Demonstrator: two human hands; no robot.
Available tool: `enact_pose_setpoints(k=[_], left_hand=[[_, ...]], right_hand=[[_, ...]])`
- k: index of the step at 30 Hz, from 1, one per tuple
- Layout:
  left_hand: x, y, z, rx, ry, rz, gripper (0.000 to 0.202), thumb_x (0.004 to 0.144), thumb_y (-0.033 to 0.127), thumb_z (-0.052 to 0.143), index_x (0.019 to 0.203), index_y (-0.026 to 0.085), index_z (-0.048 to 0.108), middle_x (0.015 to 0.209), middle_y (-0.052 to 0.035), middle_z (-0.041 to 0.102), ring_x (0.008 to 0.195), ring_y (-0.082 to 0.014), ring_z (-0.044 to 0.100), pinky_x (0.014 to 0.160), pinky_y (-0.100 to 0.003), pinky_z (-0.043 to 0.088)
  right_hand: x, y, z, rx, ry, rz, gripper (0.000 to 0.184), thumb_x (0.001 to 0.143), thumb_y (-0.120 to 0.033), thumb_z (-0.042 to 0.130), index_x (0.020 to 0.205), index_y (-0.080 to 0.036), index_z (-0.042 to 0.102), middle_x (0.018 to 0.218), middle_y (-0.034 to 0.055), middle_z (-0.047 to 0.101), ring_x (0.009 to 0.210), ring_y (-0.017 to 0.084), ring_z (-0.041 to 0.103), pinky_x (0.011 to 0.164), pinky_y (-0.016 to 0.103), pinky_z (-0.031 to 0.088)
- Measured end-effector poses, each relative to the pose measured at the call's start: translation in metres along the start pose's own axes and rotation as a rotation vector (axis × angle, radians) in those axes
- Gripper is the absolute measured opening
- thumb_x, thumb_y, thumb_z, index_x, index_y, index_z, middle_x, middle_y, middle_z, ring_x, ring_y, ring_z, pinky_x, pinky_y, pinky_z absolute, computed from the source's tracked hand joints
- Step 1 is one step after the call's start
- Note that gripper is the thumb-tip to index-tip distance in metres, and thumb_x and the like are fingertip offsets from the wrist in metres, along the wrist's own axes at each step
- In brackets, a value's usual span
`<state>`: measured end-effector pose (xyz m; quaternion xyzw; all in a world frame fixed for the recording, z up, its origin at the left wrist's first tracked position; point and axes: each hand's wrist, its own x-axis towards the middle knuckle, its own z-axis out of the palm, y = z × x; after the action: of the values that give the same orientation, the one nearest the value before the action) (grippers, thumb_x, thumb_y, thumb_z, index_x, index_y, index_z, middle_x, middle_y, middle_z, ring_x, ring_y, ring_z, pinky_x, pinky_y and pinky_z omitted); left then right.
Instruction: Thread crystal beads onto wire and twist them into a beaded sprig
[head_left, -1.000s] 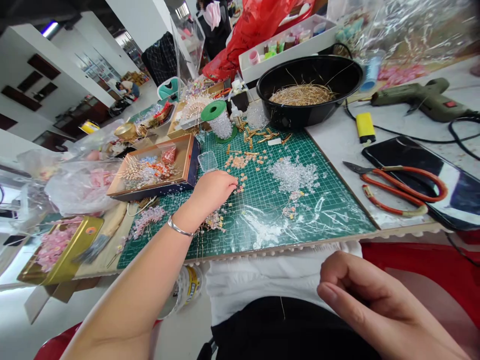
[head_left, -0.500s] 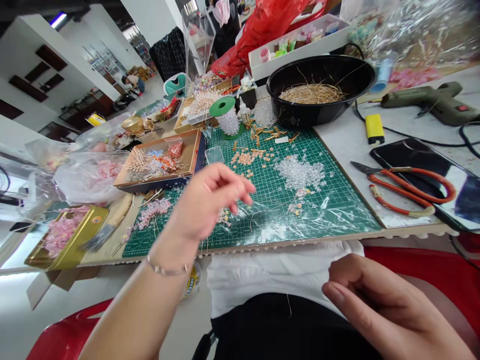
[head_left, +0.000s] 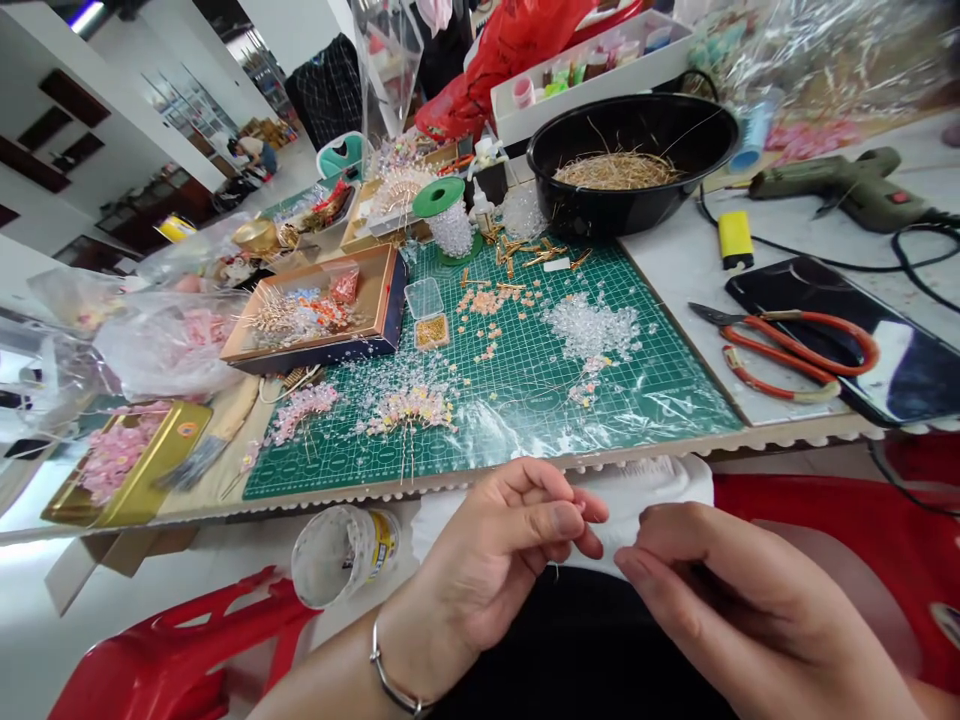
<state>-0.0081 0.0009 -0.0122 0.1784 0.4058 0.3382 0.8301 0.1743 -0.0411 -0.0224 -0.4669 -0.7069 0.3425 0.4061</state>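
Left hand (head_left: 499, 550) back from mat (head_left: 491, 428), pinching pinkish piece (head_left: 580, 507) within reach, at right hand's (head_left: 750, 600) 10 o'clock. Right's fingertips closed, contents unclear.

bright light; white glare on the green mat (head_left: 517, 372); edges stretched.

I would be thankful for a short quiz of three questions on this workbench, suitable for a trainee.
1. True or false: the small clear box on the green mat stands open.
2. What does the black bowl hold? A) pliers B) straw-coloured strands C) a green spool
3. Which hand has a silver bracelet at its wrist?
Key: 1. True. 2. B. 3. The left hand.
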Motion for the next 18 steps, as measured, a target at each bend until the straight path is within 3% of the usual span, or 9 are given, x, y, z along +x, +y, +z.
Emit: enact_pose_setpoints(k=[11, 18], left_hand=[[-0.0021, -0.0054, 0.0020, -0.042, -0.091, 0.032, 0.019, 0.072, 0.009, 0.085, 0.078, 0.013, 0.067, 0.080, -0.0038, 0.077, 0.061, -0.0076, 0.069, 0.058, -0.014, 0.050], [-0.0051, -0.0046, 0.0066, 0.098, -0.099, 0.140, 0.025, 0.070, 0.006, 0.087, 0.085, 0.016, 0.069, 0.081, -0.0013, 0.076, 0.068, -0.0060, 0.068, 0.063, -0.013, 0.052]], right_hand=[[0.0060, -0.0060, 0.0013, 0.093, 0.044, -0.028, 0.020, 0.092, -0.014, 0.054, 0.077, -0.026, 0.057, 0.055, -0.0066, 0.054, 0.042, 0.010, 0.047, 0.039, 0.016, 0.043], [0.0040, 0.0005, 0.0049, 0.213, 0.033, 0.096, 0.023, 0.096, -0.026, 0.057, 0.073, -0.025, 0.056, 0.055, -0.0063, 0.054, 0.045, 0.009, 0.047, 0.039, 0.015, 0.042]])
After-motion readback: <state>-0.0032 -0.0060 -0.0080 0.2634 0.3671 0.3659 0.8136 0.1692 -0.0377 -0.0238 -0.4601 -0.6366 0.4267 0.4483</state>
